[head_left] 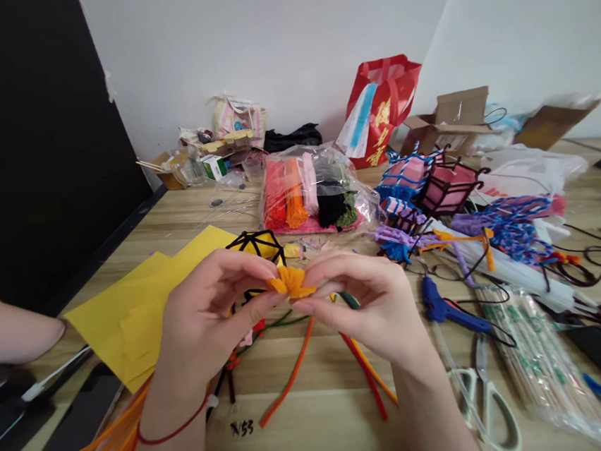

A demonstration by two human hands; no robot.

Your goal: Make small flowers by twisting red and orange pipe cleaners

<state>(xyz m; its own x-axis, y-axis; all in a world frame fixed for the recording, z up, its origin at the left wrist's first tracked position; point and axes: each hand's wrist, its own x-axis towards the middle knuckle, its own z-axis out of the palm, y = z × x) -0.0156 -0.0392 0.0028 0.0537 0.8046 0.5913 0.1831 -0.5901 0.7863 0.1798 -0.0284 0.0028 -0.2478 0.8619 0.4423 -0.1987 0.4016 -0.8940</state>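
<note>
My left hand (210, 312) and my right hand (364, 301) meet above the wooden table, both pinching a small orange pipe-cleaner flower (291, 282) between thumbs and fingertips. A red string bracelet (174, 429) circles my left wrist. Under my hands lie loose orange (288, 379), red (365, 375) and green pipe cleaners. A black-framed yellow pipe-cleaner shape (256, 244) sits just behind the flower, on yellow paper sheets (133, 309).
A clear bag of coloured pipe cleaners (311, 192) lies behind. To the right are blue and pink pipe-cleaner lanterns (427, 185), a blue glue gun (446, 307), scissors (484, 396) and bagged sticks (536, 355). A red bag (382, 108) and boxes stand at the back. Another person's arm (10, 328) rests at left.
</note>
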